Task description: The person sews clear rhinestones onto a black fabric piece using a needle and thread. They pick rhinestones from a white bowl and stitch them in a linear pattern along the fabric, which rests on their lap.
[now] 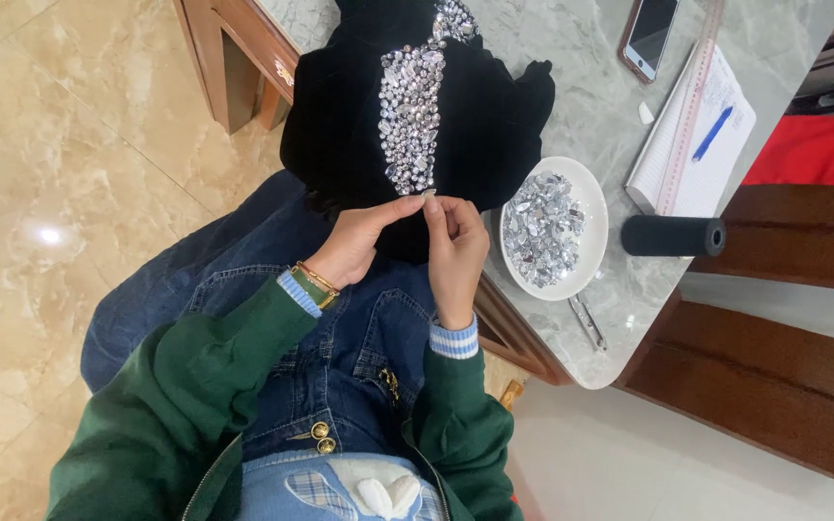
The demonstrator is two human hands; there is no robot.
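Table: a grey marbled table (581, 58) with a wooden frame fills the top of the view, and everything sits on it or hangs off its near edge.
Garment: here's the black velvet garment (340, 116), draped over the table's edge and down toward the lap in blue denim.
Crystal panel: a long strip of clear crystals (410, 111) runs down the middle of the cloth, dense from the top to a ragged lower end just above the hands.
Notepad: a lined notepad (716, 164) lies at the right with a ruler and a blue pen across it, a phone beyond.
Plate: a white plate (591, 207), just right of the hands, is heaped with loose stones (542, 227).
Thread spool: a black spool (673, 235) lies on its side beside the plate.
Left hand: the left hand (359, 241), fingers pinched together, meets the right at the strip's lower end, touching the cloth.
Right hand: the right hand (456, 246) is pinched shut too, fingertips against the left's; what it grips is too small to tell.
Progress: judging by the layout, much of the strip is covered, but black cloth lies bare below it and the plate remains well stocked, so plenty appears left.
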